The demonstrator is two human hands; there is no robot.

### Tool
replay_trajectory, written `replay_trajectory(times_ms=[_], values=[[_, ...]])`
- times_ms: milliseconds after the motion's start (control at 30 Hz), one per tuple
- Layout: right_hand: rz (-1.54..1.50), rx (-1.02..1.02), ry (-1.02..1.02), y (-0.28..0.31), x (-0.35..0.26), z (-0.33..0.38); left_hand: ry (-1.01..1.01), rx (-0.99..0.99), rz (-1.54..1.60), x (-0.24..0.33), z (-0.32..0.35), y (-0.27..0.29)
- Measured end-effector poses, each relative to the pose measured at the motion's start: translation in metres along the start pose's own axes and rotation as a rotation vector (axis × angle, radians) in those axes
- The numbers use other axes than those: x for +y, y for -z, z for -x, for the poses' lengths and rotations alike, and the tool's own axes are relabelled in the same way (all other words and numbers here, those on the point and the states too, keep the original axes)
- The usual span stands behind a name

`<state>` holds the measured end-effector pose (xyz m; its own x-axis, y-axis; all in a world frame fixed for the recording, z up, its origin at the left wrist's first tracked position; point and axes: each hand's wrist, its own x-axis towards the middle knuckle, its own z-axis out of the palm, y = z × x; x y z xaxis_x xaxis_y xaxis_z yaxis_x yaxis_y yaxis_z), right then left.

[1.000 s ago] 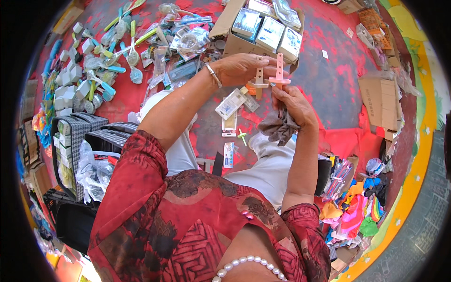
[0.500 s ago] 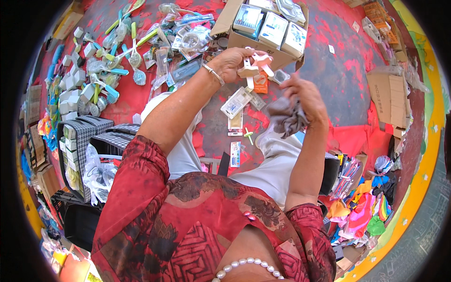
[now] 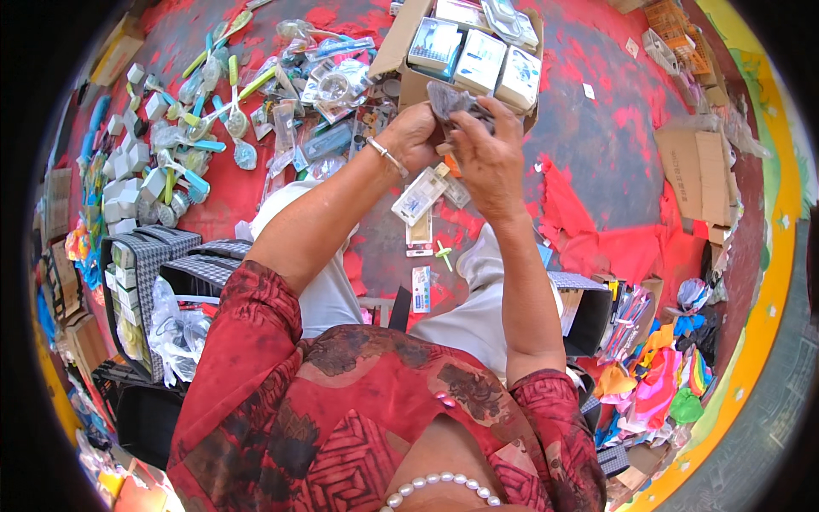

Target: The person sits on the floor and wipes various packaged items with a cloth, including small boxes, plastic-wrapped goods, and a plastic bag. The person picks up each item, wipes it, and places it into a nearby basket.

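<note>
Grey crumpled cloth (image 3: 450, 101) sits bunched between both hands, raised over the lap. Left hand (image 3: 414, 136) curls around its lower left side, fingers closed on the fabric, metal bangle (image 3: 386, 157) at the wrist. Right hand (image 3: 490, 158) presses in from the right, fingertips (image 3: 503, 111) pinching the cloth's upper edge, so both hands touch it and nearly meet. Clear plastic blister pack (image 3: 418, 196) hangs just below the left hand; cannot tell which fingers hold it. Open cardboard box (image 3: 401, 51) of boxed packs lies on the red floor (image 3: 597, 119) right behind the hands. Loose plastic-wrapped items, green and blue handled pieces (image 3: 213, 102), spread to the left. Checked bin (image 3: 149, 264) stands beside the left knee.
</note>
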<state>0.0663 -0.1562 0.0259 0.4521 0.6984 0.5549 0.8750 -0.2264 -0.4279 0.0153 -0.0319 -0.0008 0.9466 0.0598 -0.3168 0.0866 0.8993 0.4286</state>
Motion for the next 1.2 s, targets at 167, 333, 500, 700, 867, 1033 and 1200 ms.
replay_trajectory(times_ms=[167, 333, 500, 700, 867, 1033, 1200], values=[[0.225, 0.099, -0.264, 0.033, 0.034, -0.001, -0.083, 0.082, 0.054, 0.007, 0.000, -0.002], [-0.207, -0.025, -0.867, 0.061, 0.049, -0.007, -0.104, 0.058, -0.012, 0.019, 0.003, 0.001], [-0.730, -0.539, -0.979, 0.035, 0.028, 0.001, -0.035, -0.052, -0.152, 0.023, 0.006, -0.001], [-1.078, -0.526, -1.085, 0.018, 0.007, 0.006, -0.077, -0.086, -0.269, 0.026, 0.006, 0.001], [-1.216, -0.354, -1.148, 0.018, 0.010, 0.008, -0.132, -0.125, -0.170, 0.029, 0.004, 0.003], [-0.909, -0.367, -0.938, 0.007, 0.008, 0.017, -0.373, -0.088, -0.361, 0.035, 0.009, -0.006], [-1.120, -0.216, -0.992, -0.007, -0.004, 0.020, -0.407, -0.118, -0.531, 0.038, 0.016, -0.015]])
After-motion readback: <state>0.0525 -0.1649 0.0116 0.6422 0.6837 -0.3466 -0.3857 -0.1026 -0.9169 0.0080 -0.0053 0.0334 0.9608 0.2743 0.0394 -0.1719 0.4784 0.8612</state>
